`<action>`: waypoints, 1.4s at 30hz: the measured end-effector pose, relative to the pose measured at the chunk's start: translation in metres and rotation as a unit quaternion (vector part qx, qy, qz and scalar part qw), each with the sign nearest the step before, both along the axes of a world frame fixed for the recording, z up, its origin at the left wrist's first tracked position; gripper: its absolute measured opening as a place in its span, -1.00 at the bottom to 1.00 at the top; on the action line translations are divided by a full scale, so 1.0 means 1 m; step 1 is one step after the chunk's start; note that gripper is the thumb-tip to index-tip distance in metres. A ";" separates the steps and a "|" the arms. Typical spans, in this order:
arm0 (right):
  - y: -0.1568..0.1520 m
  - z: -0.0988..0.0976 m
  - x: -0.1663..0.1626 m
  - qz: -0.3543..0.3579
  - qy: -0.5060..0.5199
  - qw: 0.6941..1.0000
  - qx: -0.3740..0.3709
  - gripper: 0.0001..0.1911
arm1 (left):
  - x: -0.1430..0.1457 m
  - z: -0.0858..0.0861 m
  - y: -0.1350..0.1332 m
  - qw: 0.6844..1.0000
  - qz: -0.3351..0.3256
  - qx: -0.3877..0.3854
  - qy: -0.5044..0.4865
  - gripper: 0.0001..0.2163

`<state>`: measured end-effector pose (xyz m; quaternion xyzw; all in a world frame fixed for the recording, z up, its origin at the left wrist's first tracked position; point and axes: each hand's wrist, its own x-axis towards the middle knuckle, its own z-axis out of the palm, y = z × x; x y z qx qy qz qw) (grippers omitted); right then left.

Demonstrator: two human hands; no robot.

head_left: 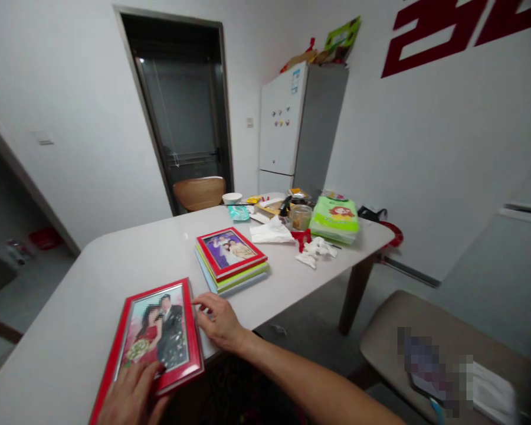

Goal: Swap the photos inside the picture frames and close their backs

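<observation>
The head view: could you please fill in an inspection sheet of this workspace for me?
Surface: white table, rounded far-left corner.
Job's things: large red frame with a couple's photo, its near end seemingly past the edge; smaller red frame atop a stack beyond it.
Clutter: white bowl, teal packet, clear tub, crumpled tissues, green pack.
Grippers: bare hands; left hand on the large frame's near end, right hand at its right side, contact unclear.
Cables: nothing seen.
Surroundings: wooden chair, dark door, refrigerator, padded seat.
</observation>
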<state>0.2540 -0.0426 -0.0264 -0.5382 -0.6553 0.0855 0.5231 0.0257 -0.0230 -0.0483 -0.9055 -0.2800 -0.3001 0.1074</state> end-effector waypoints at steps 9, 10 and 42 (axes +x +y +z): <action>-0.006 0.026 -0.029 0.125 0.048 0.988 -0.077 -0.60 | 0.024 0.068 -0.029 0.879 0.120 -0.319 -0.334 -0.53; -0.005 0.029 -0.036 0.145 0.029 0.985 -0.084 -0.57 | 0.024 0.068 -0.030 0.851 0.112 -0.351 -0.374 -0.49; -0.013 0.020 -0.028 0.062 -0.298 0.930 -0.208 -0.65 | -0.018 0.045 -0.031 0.913 0.177 -0.351 -0.107 -0.59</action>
